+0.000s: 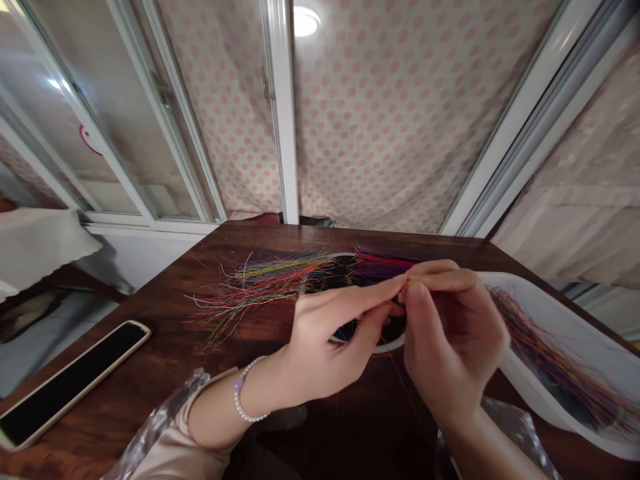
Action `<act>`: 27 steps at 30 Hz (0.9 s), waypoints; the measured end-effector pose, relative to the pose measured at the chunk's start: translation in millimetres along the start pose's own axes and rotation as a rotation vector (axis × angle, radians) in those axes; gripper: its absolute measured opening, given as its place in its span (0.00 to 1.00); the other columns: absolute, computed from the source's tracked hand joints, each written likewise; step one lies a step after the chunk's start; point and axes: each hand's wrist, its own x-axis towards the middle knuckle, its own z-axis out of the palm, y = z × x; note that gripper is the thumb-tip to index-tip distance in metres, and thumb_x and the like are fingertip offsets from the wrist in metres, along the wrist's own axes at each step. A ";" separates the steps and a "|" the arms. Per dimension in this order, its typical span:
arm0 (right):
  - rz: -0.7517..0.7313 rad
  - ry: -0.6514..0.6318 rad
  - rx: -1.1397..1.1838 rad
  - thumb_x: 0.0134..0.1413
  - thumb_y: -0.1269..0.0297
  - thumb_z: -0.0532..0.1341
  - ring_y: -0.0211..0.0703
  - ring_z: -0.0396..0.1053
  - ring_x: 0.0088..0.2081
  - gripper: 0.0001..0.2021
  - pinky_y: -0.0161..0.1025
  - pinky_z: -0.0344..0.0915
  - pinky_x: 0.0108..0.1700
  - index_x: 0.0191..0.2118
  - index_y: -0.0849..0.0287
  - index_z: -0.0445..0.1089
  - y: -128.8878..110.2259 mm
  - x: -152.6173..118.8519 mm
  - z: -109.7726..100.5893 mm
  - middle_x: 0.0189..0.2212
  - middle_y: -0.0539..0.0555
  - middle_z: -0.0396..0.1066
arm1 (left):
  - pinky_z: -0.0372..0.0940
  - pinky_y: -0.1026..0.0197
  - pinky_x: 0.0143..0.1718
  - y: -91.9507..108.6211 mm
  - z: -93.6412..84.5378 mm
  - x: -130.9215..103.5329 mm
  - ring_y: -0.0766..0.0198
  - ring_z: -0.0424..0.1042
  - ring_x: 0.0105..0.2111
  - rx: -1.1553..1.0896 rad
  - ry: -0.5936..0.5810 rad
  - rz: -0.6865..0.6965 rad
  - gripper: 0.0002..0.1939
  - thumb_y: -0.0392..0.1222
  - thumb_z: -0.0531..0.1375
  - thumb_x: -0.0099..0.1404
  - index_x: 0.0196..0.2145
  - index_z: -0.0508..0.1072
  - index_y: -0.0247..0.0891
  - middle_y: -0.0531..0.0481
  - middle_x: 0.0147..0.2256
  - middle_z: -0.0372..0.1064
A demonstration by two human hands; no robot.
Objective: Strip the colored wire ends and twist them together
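Note:
My left hand (333, 337), with a pearl bracelet (239, 385) at the wrist, is closed in a pinch. Its fingertips meet those of my right hand (450, 333), whose thumb and forefinger are also pinched together. A tiny orange bit shows between the fingertips, and a thin orange strand (400, 375) trails down below them. The fingers cover most of what is held. Behind and beneath the hands lies a round dark dish with a pale rim (390, 347). Bundles of thin coloured strands fan out at its left (260, 283) and right (383, 263).
A white tray (543, 393) holding a heap of orange and dark strands (545, 333) stands at the right. On the left of the brown table (200, 267) lies a phone (75, 380). Clear plastic (165, 413) covers the sleeves. A dotted curtain (380, 133) hangs behind the table.

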 end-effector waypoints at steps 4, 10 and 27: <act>0.277 -0.015 0.221 0.59 0.69 0.64 0.37 0.74 0.38 0.04 0.35 0.72 0.40 0.32 0.57 0.71 10.0 3.1 -2.1 0.37 0.51 0.74 | 0.74 0.66 0.42 -3.4 3.7 1.9 0.66 0.79 0.38 -0.167 -0.025 -0.250 0.14 0.30 0.60 0.66 0.50 0.73 0.34 0.45 0.41 0.79; 0.709 -0.072 0.557 0.64 0.63 0.61 0.37 0.76 0.44 0.06 0.35 0.73 0.45 0.33 0.54 0.70 5.4 7.6 0.0 0.45 0.50 0.79 | 0.67 0.62 0.47 -4.9 2.5 7.1 0.65 0.72 0.42 -0.308 -0.197 -0.538 0.08 0.35 0.57 0.70 0.46 0.70 0.35 0.47 0.42 0.73; 0.828 -0.127 0.631 0.58 0.61 0.68 0.30 0.65 0.23 0.08 0.26 0.68 0.28 0.33 0.54 0.68 0.4 9.8 0.9 0.28 0.44 0.78 | 0.54 0.65 0.32 -21.3 -2.9 9.4 0.70 0.61 0.29 -0.870 -0.246 -1.041 0.14 0.49 0.69 0.59 0.29 0.74 0.35 0.55 0.27 0.66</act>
